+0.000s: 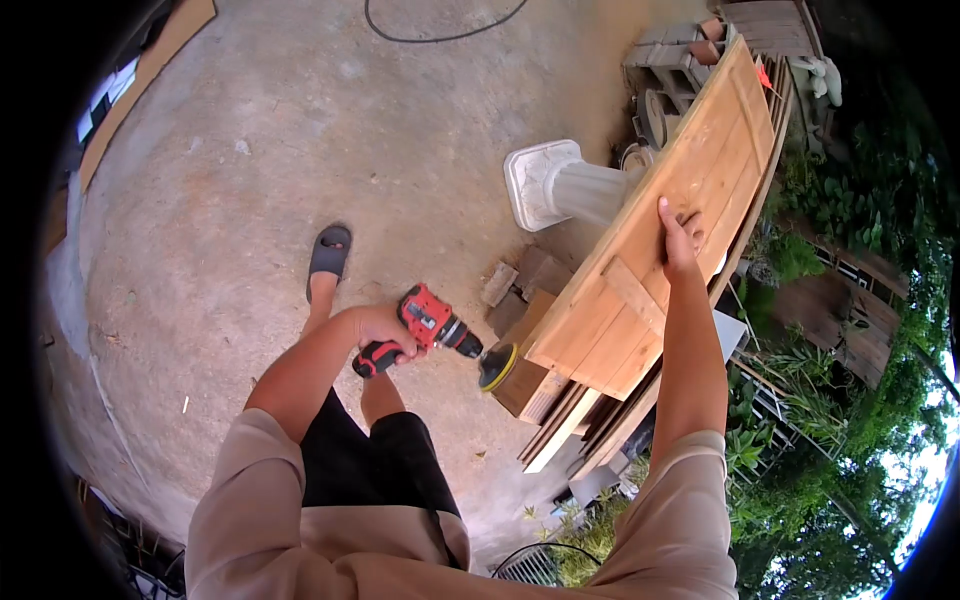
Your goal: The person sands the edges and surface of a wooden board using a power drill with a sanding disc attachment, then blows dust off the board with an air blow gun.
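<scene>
My left hand (385,332) is wrapped round the grip of a red and black cordless drill (425,315). A round sanding or polishing pad (497,368) with a yellow edge is fitted in its chuck. The pad is close to the near lower corner of a wooden panel (640,270); whether they touch I cannot tell. My right hand (682,238) rests on the face of that panel, thumb out and fingers apart, slightly bent. Tilted, the panel leans on a stack of boards (565,425), with cross battens on its face.
A white pedestal (560,188) lies on its side beside the panel. Concrete blocks (675,55) stand at its far end, and broken bricks (540,270) lie near the boards. A dark hose or cable (440,40) curves over the concrete floor (220,230). Plants (800,400) grow at right.
</scene>
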Tool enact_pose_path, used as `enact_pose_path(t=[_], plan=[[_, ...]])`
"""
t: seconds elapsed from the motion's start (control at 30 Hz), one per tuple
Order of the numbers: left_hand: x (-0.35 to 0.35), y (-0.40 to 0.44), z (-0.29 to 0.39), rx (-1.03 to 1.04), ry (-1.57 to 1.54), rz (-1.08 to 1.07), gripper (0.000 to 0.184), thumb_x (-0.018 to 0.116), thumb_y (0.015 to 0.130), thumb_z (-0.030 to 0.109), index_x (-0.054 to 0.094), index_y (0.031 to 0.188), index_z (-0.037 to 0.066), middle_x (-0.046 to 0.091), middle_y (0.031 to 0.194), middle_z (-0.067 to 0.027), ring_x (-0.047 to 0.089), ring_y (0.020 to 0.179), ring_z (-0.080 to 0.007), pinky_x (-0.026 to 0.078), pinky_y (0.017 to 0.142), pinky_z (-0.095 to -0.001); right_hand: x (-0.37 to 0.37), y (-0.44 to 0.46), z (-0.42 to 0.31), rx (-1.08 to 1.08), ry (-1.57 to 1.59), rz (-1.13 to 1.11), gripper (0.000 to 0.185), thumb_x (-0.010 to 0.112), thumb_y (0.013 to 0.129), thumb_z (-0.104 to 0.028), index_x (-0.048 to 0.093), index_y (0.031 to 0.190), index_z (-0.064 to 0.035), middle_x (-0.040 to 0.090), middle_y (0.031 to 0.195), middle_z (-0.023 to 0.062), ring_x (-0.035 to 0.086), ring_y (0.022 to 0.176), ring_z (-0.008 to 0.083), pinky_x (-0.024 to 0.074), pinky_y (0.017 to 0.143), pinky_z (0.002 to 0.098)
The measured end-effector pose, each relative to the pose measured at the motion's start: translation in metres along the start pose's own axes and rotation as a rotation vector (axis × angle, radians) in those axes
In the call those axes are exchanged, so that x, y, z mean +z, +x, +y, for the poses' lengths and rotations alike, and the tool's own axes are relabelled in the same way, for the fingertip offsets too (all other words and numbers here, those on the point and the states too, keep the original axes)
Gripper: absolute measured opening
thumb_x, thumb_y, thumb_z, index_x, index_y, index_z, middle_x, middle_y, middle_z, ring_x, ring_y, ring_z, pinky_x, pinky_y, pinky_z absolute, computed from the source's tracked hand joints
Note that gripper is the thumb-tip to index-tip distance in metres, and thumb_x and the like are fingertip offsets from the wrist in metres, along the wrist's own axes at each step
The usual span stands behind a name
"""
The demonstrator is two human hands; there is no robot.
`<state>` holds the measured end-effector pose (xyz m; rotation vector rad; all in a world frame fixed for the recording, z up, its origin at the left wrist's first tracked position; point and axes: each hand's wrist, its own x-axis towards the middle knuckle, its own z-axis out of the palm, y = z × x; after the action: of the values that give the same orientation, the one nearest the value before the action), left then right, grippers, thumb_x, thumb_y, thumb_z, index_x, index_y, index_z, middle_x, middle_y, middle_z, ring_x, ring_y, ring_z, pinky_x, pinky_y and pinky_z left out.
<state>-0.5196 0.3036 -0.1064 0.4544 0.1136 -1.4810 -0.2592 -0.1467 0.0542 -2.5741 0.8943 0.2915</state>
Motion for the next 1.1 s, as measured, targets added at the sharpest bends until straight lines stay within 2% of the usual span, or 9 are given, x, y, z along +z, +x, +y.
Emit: enact_pose_path(t=[0.23,0.47,0.6,0.67,0.73,0.87,0.93,1.03,1.1], plan=[[0.088,-0.07,-0.057,0.212,0.185,0.406,0.032,0.073,0.071,-0.006,0.068,0.102,0.0,0.071,0.084,-0.0083,0.067,0.068,-0.0164,0.055,0.061,-0.0304,-0.01,-0.032,0.042,-0.378,0.219,0.302,0.107,0.072,0.087,-0.066,0.033,0.159,0.0044,0.025,0.164,0.0353,0.023,0.154,0.0475,0.0174,0.127,0.0526],[0.158,-0.13,-0.112,0.483,0.713,1.323,0.012,0.07,0.076,0.002,0.071,0.088,0.0,0.07,0.075,-0.01,0.07,0.065,-0.0227,0.055,0.062,-0.0393,-0.031,-0.292,0.161,-0.873,0.023,0.251,0.079,0.072,0.092,-0.028,0.037,0.158,-0.0008,0.019,0.167,0.0332,0.015,0.156,0.0515,0.0146,0.125,0.0594],[0.151,-0.186,-0.155,0.473,1.014,1.677,0.018,0.069,0.071,0.006,0.07,0.088,-0.001,0.07,0.075,-0.0183,0.073,0.071,-0.0309,0.055,0.066,-0.0456,0.052,-0.475,0.293,-0.565,0.11,-0.873,0.082,0.065,0.094,-0.053,0.043,0.151,0.0026,0.04,0.159,0.028,0.034,0.147,0.0508,0.0285,0.121,0.0583],[0.116,-0.216,-0.182,0.25,0.786,1.792,0.02,0.07,0.07,0.005,0.07,0.089,0.0,0.072,0.077,-0.0139,0.072,0.071,-0.0308,0.056,0.067,-0.0463,0.055,-0.554,0.321,-0.897,-0.252,-0.895,0.066,0.058,0.102,-0.042,0.043,0.154,-0.0029,0.046,0.155,0.0247,0.043,0.144,0.0423,0.0255,0.124,0.057],[0.115,-0.245,-0.203,0.185,0.727,1.838,0.021,0.072,0.092,0.027,0.07,0.089,0.007,0.065,0.065,-0.0069,0.065,0.053,-0.0186,0.053,0.05,-0.0376,0.153,-0.53,0.373,-0.709,0.053,-1.109,0.081,0.054,0.101,-0.058,0.038,0.157,-0.0012,0.037,0.163,0.023,0.039,0.146,0.0442,0.0176,0.127,0.0541],[0.184,-0.237,-0.161,0.124,0.876,1.676,0.031,0.065,0.099,0.04,0.069,0.095,0.009,0.071,0.078,-0.0068,0.071,0.069,-0.0199,0.057,0.061,-0.039,-0.087,-0.576,0.258,0.127,1.087,-1.396,0.077,0.046,0.104,-0.063,0.039,0.161,-0.0115,0.05,0.156,0.0082,0.049,0.136,0.0217,0.0369,0.114,0.0468],[0.202,-0.212,-0.132,0.1,1.005,1.597,0.031,0.066,0.098,0.039,0.069,0.094,0.008,0.071,0.078,-0.007,0.071,0.069,-0.02,0.057,0.061,-0.039,-0.148,-0.55,0.248,-0.014,1.051,-1.466,0.085,0.043,0.099,-0.076,0.034,0.164,-0.0205,0.038,0.166,0.007,0.051,0.133,0.0245,0.0426,0.104,0.0489],[0.223,-0.175,-0.092,0.075,1.175,1.479,0.029,0.066,0.097,0.037,0.07,0.094,0.008,0.071,0.077,-0.0073,0.071,0.068,-0.0203,0.057,0.06,-0.0391,-0.25,-0.56,0.207,-0.358,0.909,-0.964,0.099,0.046,0.096,-0.078,0.021,0.167,-0.0136,0.022,0.172,0.0131,0.023,0.158,0.0325,0.0214,0.126,0.054],[0.228,-0.163,-0.076,0.074,1.255,1.41,0.028,0.066,0.096,0.036,0.07,0.093,0.008,0.071,0.077,-0.0075,0.071,0.068,-0.0205,0.057,0.06,-0.0392,-0.3,-0.572,0.176,-0.642,0.841,-0.576,0.082,0.06,0.1,-0.059,0.037,0.161,-0.0093,0.037,0.166,0.0138,0.033,0.154,0.0309,0.0284,0.125,0.0476]])
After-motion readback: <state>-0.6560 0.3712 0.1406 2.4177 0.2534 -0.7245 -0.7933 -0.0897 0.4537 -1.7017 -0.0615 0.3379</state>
